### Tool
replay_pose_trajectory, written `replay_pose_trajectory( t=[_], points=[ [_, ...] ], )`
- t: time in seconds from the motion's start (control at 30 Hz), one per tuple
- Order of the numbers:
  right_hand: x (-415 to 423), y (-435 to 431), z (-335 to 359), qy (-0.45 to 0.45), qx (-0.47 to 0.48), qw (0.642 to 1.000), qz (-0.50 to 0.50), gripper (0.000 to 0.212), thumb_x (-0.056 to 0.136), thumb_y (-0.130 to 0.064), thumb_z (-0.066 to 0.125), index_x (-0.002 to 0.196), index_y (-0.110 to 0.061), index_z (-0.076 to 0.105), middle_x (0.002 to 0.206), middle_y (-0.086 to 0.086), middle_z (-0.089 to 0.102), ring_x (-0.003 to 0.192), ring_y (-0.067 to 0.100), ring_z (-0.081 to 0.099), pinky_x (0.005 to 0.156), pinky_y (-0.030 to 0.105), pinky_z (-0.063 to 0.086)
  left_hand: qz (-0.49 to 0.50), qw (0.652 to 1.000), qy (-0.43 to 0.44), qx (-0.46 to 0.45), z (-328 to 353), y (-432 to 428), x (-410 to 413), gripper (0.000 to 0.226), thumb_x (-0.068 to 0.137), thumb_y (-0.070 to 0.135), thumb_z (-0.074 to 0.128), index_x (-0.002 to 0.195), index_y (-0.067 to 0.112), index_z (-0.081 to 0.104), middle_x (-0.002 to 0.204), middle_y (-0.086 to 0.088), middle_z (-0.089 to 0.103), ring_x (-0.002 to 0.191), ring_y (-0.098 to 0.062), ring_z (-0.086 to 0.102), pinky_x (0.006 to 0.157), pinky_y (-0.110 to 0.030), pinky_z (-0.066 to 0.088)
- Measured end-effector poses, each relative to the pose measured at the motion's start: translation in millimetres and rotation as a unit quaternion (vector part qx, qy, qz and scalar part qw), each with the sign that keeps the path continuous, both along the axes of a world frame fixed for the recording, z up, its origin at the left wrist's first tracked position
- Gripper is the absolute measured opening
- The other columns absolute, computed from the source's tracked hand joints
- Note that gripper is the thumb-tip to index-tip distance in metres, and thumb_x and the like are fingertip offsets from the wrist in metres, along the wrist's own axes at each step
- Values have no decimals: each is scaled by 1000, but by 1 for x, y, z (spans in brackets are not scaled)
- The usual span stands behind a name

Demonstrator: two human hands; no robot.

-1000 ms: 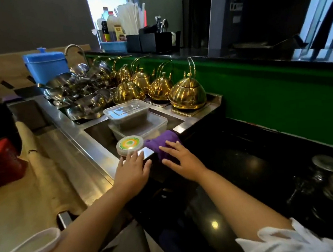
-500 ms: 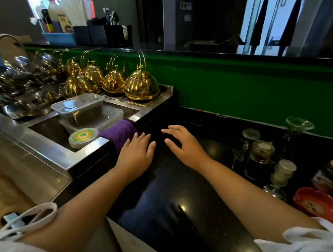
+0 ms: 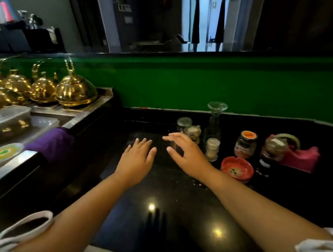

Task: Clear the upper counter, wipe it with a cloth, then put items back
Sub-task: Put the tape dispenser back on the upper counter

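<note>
Out with both hands over the black counter, side by side, just apart. Left hand palm down, fingers straight and close together, nothing in it. Right hand palm down too, fingers spread and loosely bent, nothing gripped, fingertips right up near two small glass jars. Cannot tell whether either palm touches the stone.

And the purple cloth? Off to the left, draped over the corner of the steel ledge, well clear of both hands. Just beside it on the ledge, a round tub with a green and orange lid; behind that, stacked clear plastic boxes and a row of gold kettles.

Over on the right of the counter, a crowd: behind the jars a tall glass carafe, in front of it a small white shaker, then an orange-lidded jar, a red bowl at the front, a dark jar and a pink tape dispenser at the far end. Behind it all, the green wall.
</note>
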State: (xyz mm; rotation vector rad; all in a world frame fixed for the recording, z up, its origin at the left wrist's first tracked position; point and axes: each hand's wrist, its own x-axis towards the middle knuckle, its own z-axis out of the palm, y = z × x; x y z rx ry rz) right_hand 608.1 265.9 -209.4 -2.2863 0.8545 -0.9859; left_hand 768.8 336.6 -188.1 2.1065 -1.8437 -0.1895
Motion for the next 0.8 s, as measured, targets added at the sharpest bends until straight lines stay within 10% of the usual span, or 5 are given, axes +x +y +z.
replay_pose_trajectory(
  t=[0.8],
  points=[
    [-399,12,-52,-16,111,959,-259,33,96,-21,52,128,-19,56,129,-7,49,119,3,46,100,21,37,-222,960,145,90,-41,-55,-380,55,100,42,30,149,20,22,157,1,20,147,-13,9,117,-31,14]
  ],
)
